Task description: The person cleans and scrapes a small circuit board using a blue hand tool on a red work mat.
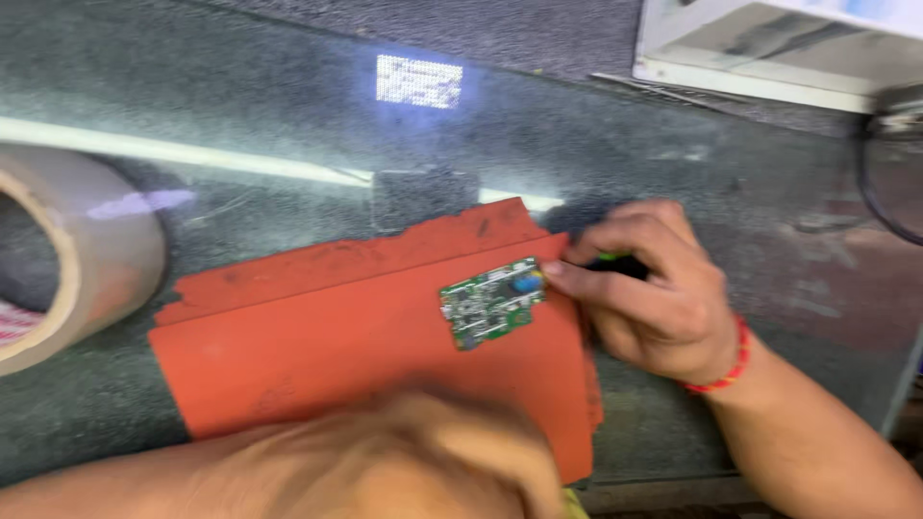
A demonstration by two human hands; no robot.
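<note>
Green circuit board, red mat, right hand

- Bench: dark speckled stone, glossy, w/ long strip-light reflection beyond the grip.
- Bright square glare further back.
- White tray/frame at far right corner, past the grip.
- Dark cable loop right of it.

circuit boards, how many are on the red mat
1. A small green circuit board lies on the red rubber mat, near its right edge, touched by the right hand. The blurred left hand covers the mat's lower part, so another could be hidden.
</note>
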